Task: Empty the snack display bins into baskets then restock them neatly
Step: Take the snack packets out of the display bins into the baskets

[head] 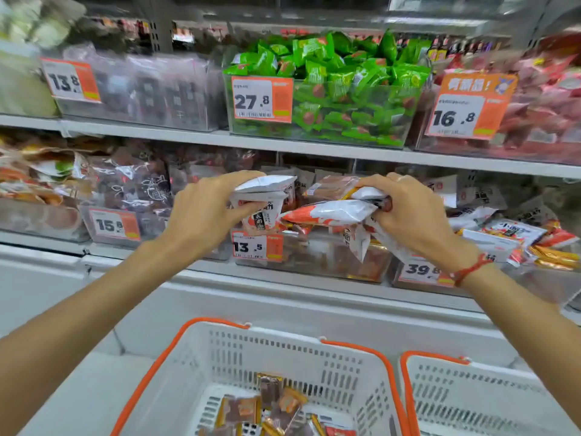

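My left hand grips a bunch of white and orange snack packets above the clear display bin tagged 13.5 on the lower shelf. My right hand grips another handful of white and orange packets just to the right, over the same bin. Below, a white basket with orange handles holds several brown and orange packets at its bottom. A second white basket stands to its right, its inside mostly out of view.
The upper shelf carries a bin of green packets tagged 27.8, a dark-packet bin at left and a pink-packet bin at right. More snack bins flank my hands; loose packets lie heaped at right. A white ledge runs below.
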Motion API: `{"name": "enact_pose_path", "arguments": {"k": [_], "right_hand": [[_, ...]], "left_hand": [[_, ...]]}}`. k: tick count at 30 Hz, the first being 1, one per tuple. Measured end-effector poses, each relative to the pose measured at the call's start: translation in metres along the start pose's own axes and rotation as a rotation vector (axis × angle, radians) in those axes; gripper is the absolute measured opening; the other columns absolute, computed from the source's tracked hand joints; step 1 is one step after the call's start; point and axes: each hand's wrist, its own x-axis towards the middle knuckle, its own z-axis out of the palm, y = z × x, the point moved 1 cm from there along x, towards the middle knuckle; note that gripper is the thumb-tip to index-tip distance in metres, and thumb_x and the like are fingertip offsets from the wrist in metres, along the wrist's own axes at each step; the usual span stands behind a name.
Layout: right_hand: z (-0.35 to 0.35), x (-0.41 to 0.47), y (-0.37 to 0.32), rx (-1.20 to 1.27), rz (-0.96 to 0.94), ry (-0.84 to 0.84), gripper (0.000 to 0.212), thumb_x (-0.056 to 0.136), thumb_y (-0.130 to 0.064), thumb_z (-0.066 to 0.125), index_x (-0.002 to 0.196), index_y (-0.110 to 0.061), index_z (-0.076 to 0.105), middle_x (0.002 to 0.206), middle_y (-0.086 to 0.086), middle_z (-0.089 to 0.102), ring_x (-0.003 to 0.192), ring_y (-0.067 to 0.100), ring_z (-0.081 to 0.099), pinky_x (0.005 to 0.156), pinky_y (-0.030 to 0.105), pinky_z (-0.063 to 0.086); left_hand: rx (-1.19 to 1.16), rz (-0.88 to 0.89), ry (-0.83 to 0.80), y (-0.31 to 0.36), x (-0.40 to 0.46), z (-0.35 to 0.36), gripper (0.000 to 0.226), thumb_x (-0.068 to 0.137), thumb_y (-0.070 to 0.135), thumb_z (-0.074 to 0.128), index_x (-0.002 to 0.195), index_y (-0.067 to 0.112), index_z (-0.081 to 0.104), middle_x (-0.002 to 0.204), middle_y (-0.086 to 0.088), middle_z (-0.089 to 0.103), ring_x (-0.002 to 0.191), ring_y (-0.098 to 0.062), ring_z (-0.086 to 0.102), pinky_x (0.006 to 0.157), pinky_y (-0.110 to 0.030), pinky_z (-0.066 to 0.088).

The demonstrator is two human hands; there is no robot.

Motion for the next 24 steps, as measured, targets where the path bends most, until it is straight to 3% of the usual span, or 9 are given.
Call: {"name": "enact_pose_path", "arguments": {"k": [2,5,7,9,13,16,19,24], "right_hand": [[-0.013,-0.025,-0.012,0.043,-0.018,-0.013,0.045,0.072,-0.008,0.069,0.109,-0.035,0.067,0.083,-0.013,0.05,0.086,0.02,0.056,0.053,0.029,0.03],[-0.005,-0.064,-0.027,0.174,-0.08,-0.121,0.046,0.073,-0.002,0.06,0.106,-0.032,0.069,0.094,-0.003,0.065,0.089,0.025,0.062,0.062,0.037,0.05],[0.014,-0.087,-0.036,0.218,-0.068,-0.222,0.039,0.079,-0.009,0.05,0.105,-0.031,0.069,0.099,0.0,0.068,0.092,0.027,0.063,0.066,0.043,0.052],[0.039,-0.105,-0.041,0.267,-0.034,-0.322,0.046,0.072,-0.018,0.037,0.099,-0.032,0.071,0.099,-0.002,0.071,0.093,0.025,0.065,0.068,0.043,0.053],[0.084,-0.13,-0.037,0.264,0.072,-0.719,0.035,0.08,-0.014,0.058,0.109,-0.03,0.07,0.104,-0.001,0.071,0.094,0.025,0.064,0.072,0.043,0.052],[0.094,-0.132,-0.032,0.349,0.179,-0.886,0.054,0.083,-0.027,0.075,0.133,-0.029,0.055,0.12,0.0,0.059,0.099,0.019,0.06,0.088,0.036,0.05],[0.089,-0.126,-0.03,0.372,0.222,-0.854,0.056,0.087,-0.031,0.071,0.138,-0.03,0.048,0.125,0.002,0.055,0.104,0.019,0.058,0.093,0.037,0.049],[0.059,-0.104,-0.027,0.344,0.112,-0.693,0.025,0.093,-0.026,0.063,0.118,-0.027,0.066,0.104,-0.005,0.067,0.088,0.007,0.061,0.083,0.032,0.053]], "left_hand": [[-0.036,-0.043,-0.037,0.007,-0.023,-0.01,0.044,0.083,0.042,0.073,0.125,0.042,0.062,0.105,0.003,0.073,0.088,-0.027,0.066,0.074,-0.039,0.05],[-0.022,-0.107,-0.179,0.01,-0.051,-0.008,0.044,0.083,0.044,0.072,0.126,0.041,0.061,0.107,0.004,0.072,0.096,-0.027,0.064,0.069,-0.034,0.04],[0.082,-0.117,-0.328,0.005,-0.068,0.012,0.05,0.083,0.05,0.069,0.131,0.041,0.056,0.116,0.002,0.069,0.108,-0.029,0.061,0.071,-0.034,0.041],[0.134,-0.144,-0.464,-0.003,-0.084,0.036,0.054,0.084,0.055,0.066,0.133,0.039,0.053,0.123,0.0,0.066,0.116,-0.029,0.058,0.081,-0.036,0.047],[0.237,-0.058,-0.71,-0.013,-0.102,0.076,0.05,0.087,0.054,0.063,0.133,0.037,0.053,0.123,0.004,0.065,0.114,-0.024,0.059,0.08,-0.033,0.047],[0.205,-0.089,-0.817,-0.02,-0.105,0.086,0.064,0.082,0.058,0.068,0.137,0.034,0.048,0.137,0.009,0.056,0.123,-0.018,0.053,0.09,-0.034,0.043],[0.174,-0.091,-0.792,-0.026,-0.101,0.089,0.069,0.08,0.055,0.071,0.141,0.034,0.044,0.14,0.014,0.052,0.125,-0.013,0.052,0.095,-0.035,0.044],[-0.01,-0.118,-0.526,-0.022,-0.07,0.073,0.031,0.091,0.04,0.064,0.121,0.038,0.059,0.12,0.021,0.063,0.105,-0.003,0.061,0.083,-0.03,0.049]]}}
